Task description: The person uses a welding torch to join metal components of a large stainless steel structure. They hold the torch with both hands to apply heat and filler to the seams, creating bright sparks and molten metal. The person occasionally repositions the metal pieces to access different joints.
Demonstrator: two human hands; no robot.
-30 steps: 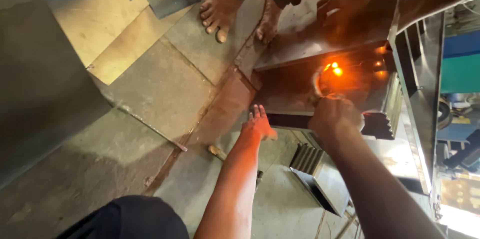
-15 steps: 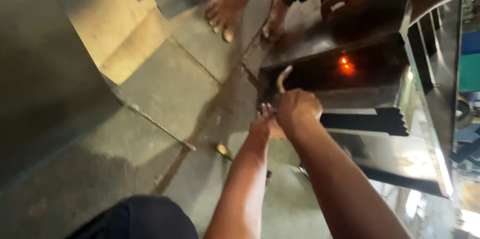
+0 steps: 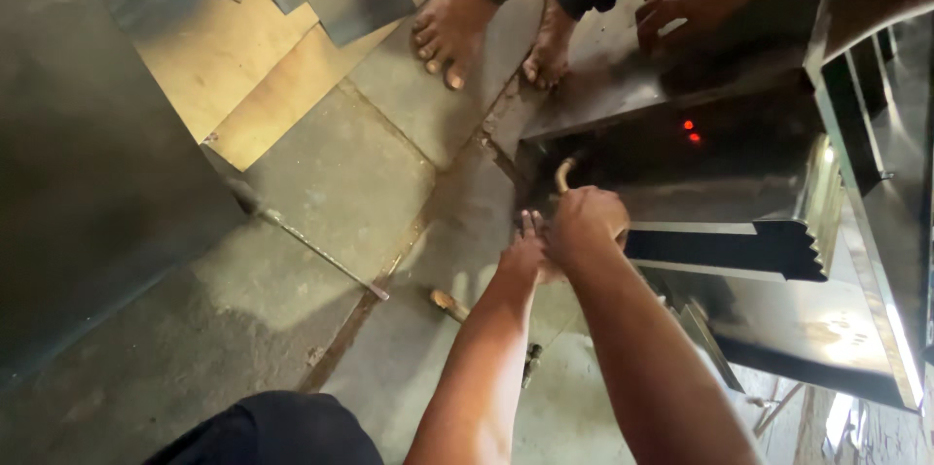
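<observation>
Right hand (image 3: 584, 222) fisted around a thin curved torch (image 3: 563, 173) at the steel box (image 3: 681, 159) edge — light, rigid, likely hot-tipped — left hand (image 3: 525, 249) flat, open, empty beside it.

Both hands (image 3: 559, 236) meet at the metal box (image 3: 778, 173), floor sheets (image 3: 282, 56) lying to its left.

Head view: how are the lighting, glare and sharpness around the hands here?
Head view: dim overall; strong glare on the shiny metal box at lower right; two red glowing spots inside its dark shadowed opening; right hand and left hand reasonably sharp, the forearms nearest the camera softer.
</observation>
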